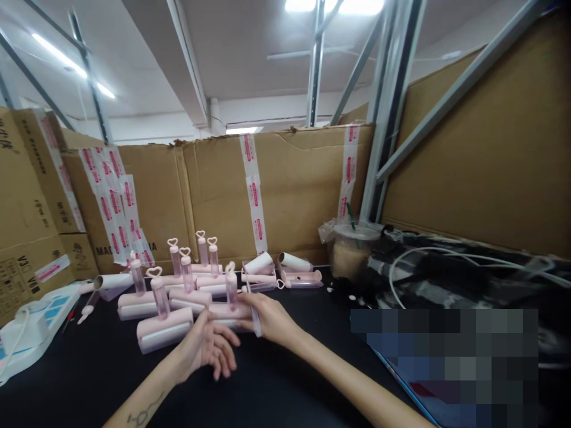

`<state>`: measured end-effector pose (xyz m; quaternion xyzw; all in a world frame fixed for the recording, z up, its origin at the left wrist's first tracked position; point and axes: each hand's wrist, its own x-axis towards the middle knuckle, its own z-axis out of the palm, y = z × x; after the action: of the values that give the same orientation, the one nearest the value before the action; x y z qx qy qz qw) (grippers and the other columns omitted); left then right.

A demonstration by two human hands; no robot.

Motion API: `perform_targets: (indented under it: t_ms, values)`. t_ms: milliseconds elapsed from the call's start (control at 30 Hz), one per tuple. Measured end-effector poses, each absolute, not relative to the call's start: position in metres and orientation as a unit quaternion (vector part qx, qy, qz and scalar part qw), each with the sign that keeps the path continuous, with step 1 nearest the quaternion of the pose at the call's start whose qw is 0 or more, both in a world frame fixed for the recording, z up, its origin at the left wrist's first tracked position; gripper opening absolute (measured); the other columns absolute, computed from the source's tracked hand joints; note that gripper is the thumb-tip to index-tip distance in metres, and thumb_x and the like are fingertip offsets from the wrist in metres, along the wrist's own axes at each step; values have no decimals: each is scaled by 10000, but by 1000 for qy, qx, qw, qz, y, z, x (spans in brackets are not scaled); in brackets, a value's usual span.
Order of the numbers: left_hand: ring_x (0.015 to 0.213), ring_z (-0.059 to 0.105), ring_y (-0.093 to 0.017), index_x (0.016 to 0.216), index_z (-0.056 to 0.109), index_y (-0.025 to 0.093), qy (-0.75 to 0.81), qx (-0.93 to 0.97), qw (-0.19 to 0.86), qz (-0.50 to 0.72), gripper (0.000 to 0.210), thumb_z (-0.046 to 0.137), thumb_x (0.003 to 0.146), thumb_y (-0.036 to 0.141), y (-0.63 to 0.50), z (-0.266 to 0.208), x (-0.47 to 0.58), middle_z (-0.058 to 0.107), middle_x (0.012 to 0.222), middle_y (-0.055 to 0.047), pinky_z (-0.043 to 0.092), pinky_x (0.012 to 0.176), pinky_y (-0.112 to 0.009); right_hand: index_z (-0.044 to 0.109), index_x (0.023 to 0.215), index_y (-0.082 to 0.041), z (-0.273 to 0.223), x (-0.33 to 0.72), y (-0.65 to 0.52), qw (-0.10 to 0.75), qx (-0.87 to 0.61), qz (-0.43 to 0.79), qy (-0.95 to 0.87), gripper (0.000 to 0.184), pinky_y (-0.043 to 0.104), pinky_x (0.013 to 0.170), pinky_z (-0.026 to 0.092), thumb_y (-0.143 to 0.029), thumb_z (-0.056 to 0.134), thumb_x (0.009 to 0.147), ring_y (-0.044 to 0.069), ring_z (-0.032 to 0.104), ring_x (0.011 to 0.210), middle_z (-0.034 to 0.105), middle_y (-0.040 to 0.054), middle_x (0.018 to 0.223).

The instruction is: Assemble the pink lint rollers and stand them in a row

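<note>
In the head view, my right hand (270,318) is closed around the right end of a pink lint roller (220,313), which has a clear upright handle with a heart-shaped loop. A thin clear plastic strip (256,318) also shows at those fingers. My left hand (212,348) is at the roller's left end with its fingers spread. Its raised fingertip is close to the roller, and I cannot tell whether they touch. Just left stands another pink lint roller (165,330) with its handle up. Several more stand behind it.
Behind the rollers rises a taped cardboard wall (294,190). Loose white paper rolls (294,261) lie near open pink covers (301,277). A power strip (49,318) is at left. On the right are a drink cup (350,252), black plastic (428,273) and a blue-edged device (401,380).
</note>
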<state>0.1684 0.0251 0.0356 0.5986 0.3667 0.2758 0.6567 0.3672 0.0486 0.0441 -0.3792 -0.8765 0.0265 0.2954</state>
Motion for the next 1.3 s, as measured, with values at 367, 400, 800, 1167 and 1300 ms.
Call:
perform_targets:
  t_ms: [367,400,800,1167,1300]
  values:
    - [453,556,-87,943,430,193,318,500,692,413,303,623,732,296,20,30,172,559,667,40,404,441,-191,546,1052,-217,78,381,18,491,-242,-8,-837,257,373,917,428,-158,527,802,184,562,1031,626,70,1097]
    - [382,509,-72,948,417,200,320,524,695,375,307,614,732,295,20,29,170,540,632,55,360,375,-173,531,1094,-209,80,383,19,509,-283,52,-811,286,373,904,441,-204,550,808,194,561,1041,614,83,1120]
    - [336,429,-32,990,466,173,311,621,675,251,299,556,808,391,11,55,148,531,594,50,286,293,-121,605,1135,-206,94,423,48,424,-403,346,-734,438,408,909,439,-451,592,772,264,528,1091,597,80,1175]
    - [825,647,-246,900,631,104,204,497,735,415,174,609,782,229,10,54,157,674,880,-117,457,843,-448,603,1063,-187,64,417,53,228,-376,303,-846,555,386,878,425,-329,772,554,238,560,939,613,57,1019]
    - [934,618,-255,945,631,124,224,504,722,417,201,547,835,271,6,46,168,675,959,-142,392,909,-447,523,1166,-186,72,406,42,353,-319,360,-803,590,382,935,384,-493,662,682,245,518,1066,565,94,1148]
